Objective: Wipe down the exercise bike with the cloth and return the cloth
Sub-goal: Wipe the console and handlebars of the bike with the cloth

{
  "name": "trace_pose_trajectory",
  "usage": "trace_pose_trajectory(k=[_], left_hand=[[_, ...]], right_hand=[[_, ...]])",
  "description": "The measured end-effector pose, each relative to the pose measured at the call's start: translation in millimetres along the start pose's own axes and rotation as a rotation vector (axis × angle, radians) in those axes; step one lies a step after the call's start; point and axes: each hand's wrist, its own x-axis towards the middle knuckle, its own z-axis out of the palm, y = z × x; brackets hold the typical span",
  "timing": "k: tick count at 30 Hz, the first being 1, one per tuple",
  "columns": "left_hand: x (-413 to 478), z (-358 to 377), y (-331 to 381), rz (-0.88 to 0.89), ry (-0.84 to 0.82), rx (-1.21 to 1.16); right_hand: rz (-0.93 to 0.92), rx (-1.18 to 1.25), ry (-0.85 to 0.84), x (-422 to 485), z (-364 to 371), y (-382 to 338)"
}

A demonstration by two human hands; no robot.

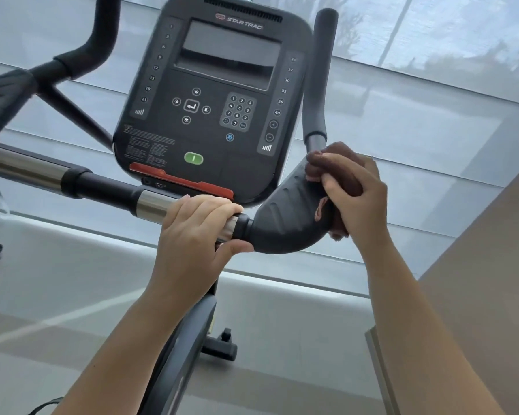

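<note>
Left hand wraps chrome handlebar tube, fingers curled round it. Right hand clenches dark brown bunched cloth against black moulded handlebar pad. Cloth looks soft, light, limp; probably best held wadded in palm so no corner trails.

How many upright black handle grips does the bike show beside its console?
2. The left grip rises left of the console, cut by the frame's top; the right grip stands right of it, above the right hand. None seems hidden.
</note>
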Motion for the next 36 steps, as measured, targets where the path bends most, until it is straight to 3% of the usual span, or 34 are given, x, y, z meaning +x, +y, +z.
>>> trace_pose_trajectory(k=[7, 13, 16, 20, 23, 28, 36], left_hand=[[2, -4, 3, 0.000, -0.005, 0.007], [4, -10, 8, 0.006, -0.091, 0.056], [10, -16, 6, 0.017, -0.132, 0.091], [35, -17, 4, 0.074, -0.220, 0.056], [52, -36, -4, 0.001, -0.321, -0.083], [126, -16, 2, 0.058, -0.252, -0.118], [219, 55, 9, 0.158, -0.438, 0.053]], right_hand=[[-0.100, 0.084, 0.113, -54, 7, -1], [-0.009, 0.162, -0.111, 34, -2, 13], [-0.011, 0.146, -0.098, 23, -3, 17], [-0.160, 0.158, -0.067, -8, -17, 28], [-0.209, 0.185, -0.186, -1, -21, 28], [-0.185, 0.215, -0.047, 80, -27, 44], [-0.308, 0.147, 0.077, 224, 7, 44]])
